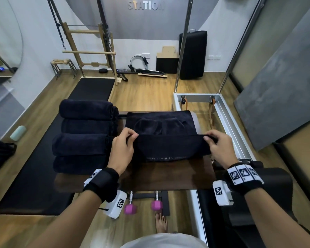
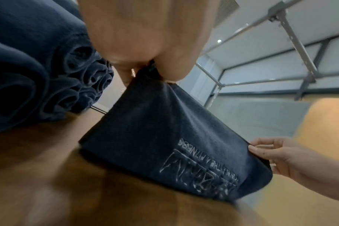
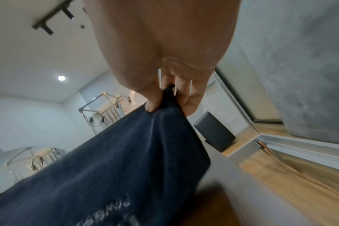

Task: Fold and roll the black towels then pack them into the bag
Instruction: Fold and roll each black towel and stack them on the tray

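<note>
Towel [image 1: 170,145], black, held by its near edge above a dark wooden table [image 1: 168,176]. My left hand [image 1: 123,149] pinches the left corner between thumb and curled fingers; my right hand [image 1: 217,147] pinches the right corner the same way. Between the two grips the edge is stretched taut and lifted clear of the table, and the far part lies flat on the surface beyond it. In the left wrist view the lifted flap hangs down to the table and carries pale stitched lettering; only part of it can be read. In the right wrist view my thumb and fingertips [image 3: 190,105] close on a bunched corner, cloth creased into folds below the pinch. Fabric is a short, even pile, dark navy to black, with a hemmed border.

Rolled towels [image 1: 84,135], four counted, lie stacked on the table's left side, just beside my left hand; their spiral ends face the left wrist camera. Two pink dumbbells [image 1: 143,206] sit on the floor below the table's near edge.
</note>
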`<action>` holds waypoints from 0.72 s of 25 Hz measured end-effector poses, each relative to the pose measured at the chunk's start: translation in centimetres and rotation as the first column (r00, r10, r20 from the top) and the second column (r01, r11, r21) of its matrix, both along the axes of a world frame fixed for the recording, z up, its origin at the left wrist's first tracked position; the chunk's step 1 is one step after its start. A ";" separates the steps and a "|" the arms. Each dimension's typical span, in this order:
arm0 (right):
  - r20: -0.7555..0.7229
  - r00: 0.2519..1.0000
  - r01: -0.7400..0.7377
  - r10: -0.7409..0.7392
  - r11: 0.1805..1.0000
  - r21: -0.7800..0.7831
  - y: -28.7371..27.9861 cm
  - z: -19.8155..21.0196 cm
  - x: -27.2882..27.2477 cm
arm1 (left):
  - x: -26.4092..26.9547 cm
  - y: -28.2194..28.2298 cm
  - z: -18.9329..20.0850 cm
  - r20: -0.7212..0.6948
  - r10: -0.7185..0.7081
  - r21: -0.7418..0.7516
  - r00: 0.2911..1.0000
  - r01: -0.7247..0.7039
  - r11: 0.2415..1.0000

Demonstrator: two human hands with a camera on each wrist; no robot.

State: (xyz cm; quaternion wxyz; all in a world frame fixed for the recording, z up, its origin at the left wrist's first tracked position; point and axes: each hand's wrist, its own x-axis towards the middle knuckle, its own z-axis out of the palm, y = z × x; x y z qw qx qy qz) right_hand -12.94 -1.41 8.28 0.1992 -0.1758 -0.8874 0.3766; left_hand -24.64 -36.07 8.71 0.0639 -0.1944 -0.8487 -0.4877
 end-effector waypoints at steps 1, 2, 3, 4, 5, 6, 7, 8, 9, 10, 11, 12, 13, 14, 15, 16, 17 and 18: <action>-0.029 0.999 0.012 -0.012 1.000 -0.020 1.0 0.9 -1.6 | -1.2 0.6 0.5 -0.022 0.014 0.048 1.000 -0.013 0.999; -0.055 0.998 0.019 -0.021 0.999 -0.041 2.0 1.8 -3.3 | -2.4 1.2 0.9 -0.038 0.039 0.071 0.999 -0.036 0.997; -0.070 0.997 0.019 -0.023 0.998 -0.055 2.7 2.5 -4.7 | -3.4 1.7 1.2 -0.033 0.063 0.078 0.997 -0.060 0.995; -0.070 0.997 0.016 -0.021 0.998 -0.062 3.6 3.1 -6.4 | -4.6 2.4 1.5 -0.017 0.089 0.076 0.996 -0.088 0.993; -0.057 0.998 0.006 -0.010 0.997 -0.078 4.5 3.5 -8.0 | -5.8 3.1 1.6 0.001 0.125 0.071 0.992 -0.125 0.990; -0.031 1.000 -0.007 0.003 0.993 -0.116 5.3 3.7 -9.7 | -7.0 3.9 1.7 0.017 0.180 0.066 0.984 -0.180 0.981; 0.001 1.000 -0.019 0.019 0.985 -0.170 6.0 3.7 -11.4 | -8.2 4.7 1.7 0.041 0.251 0.059 0.967 -0.253 0.966; 0.032 0.999 -0.023 0.031 0.976 -0.218 6.6 3.7 -13.1 | -9.3 5.5 1.6 0.078 0.325 0.049 0.943 -0.329 0.943; 0.061 0.997 -0.019 0.036 0.966 -0.258 7.0 3.4 -14.7 | -10.3 6.3 1.4 0.128 0.392 0.034 0.911 -0.399 0.916; 0.090 0.995 -0.004 0.030 0.960 -0.279 7.3 3.0 -16.0 | -11.3 7.1 1.1 0.181 0.445 0.008 0.877 -0.454 0.891; 0.119 0.993 0.017 0.017 0.960 -0.281 7.4 2.6 -17.3 | -12.3 7.9 0.7 0.230 0.487 -0.026 0.843 -0.495 0.869; 0.146 0.989 0.043 -0.003 0.962 -0.268 7.3 2.0 -18.2 | -13.0 8.3 0.2 0.267 0.514 -0.065 0.816 -0.516 0.854; 0.180 0.983 0.069 -0.024 0.968 -0.243 7.4 1.2 -19.3 | -14.0 8.9 -0.2 0.292 0.534 -0.105 0.794 -0.528 0.843; 0.222 0.974 0.086 -0.038 0.974 -0.209 7.5 0.3 -20.1 | -15.0 9.3 -0.7 0.310 0.548 -0.141 0.777 -0.533 0.834; 0.267 0.963 0.096 -0.044 0.979 -0.183 7.5 -0.6 -20.8 | -15.8 9.6 -1.3 0.323 0.558 -0.177 0.765 -0.530 0.829; 0.301 0.953 0.094 -0.038 0.981 -0.173 7.6 -1.5 -21.3 | -16.4 9.8 -1.9 0.334 0.564 -0.212 0.755 -0.523 0.825; 0.321 0.947 0.088 -0.030 0.982 -0.168 7.6 -2.3 -21.7 | -16.9 9.9 -2.5 0.346 0.571 -0.247 0.745 -0.515 0.821; 0.330 0.944 0.081 -0.025 0.984 -0.159 7.6 -3.0 -22.1 | -17.2 9.9 -3.1 0.358 0.577 -0.276 0.734 -0.507 0.816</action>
